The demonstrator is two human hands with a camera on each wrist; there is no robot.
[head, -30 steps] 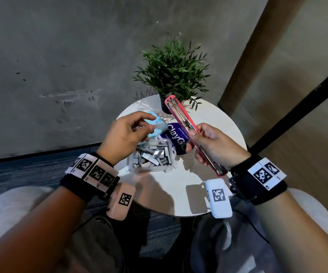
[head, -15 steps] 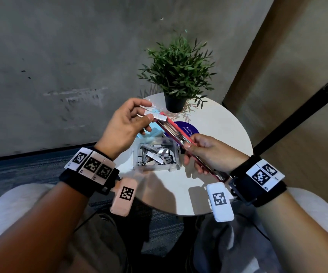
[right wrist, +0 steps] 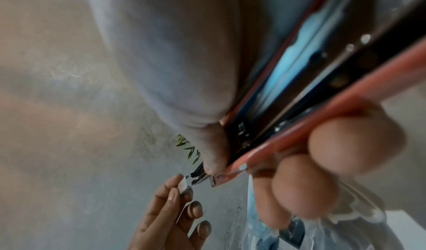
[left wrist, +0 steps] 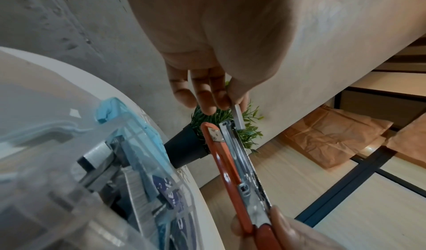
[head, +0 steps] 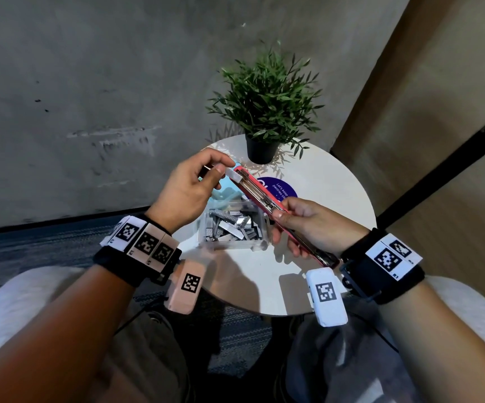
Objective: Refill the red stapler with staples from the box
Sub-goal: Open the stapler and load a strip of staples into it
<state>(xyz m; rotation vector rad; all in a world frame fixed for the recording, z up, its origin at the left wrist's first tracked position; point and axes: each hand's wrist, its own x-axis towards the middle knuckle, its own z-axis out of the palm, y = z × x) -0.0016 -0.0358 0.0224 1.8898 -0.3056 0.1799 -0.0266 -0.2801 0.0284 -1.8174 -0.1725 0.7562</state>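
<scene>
Pinching staple strip [head: 233, 175] in left hand [head: 187, 196], right hand [head: 314, 225] gripping red stapler [head: 267, 199], sticker [head: 282, 189] reading "Let's keep"

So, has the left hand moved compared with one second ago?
Yes. The left hand has lifted away from the clear box toward the potted plant, bringing a staple strip to the red stapler tip.

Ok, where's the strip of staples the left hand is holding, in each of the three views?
Head: the staple strip sits just above centre, pinched by the left hand at the far tip of the red stapler.
Left wrist: centre-right, below the fingertips, at the stapler's upper end.
Right wrist: low centre-left, small, at the stapler's tip.
Shared landmark: potted plant.
</scene>
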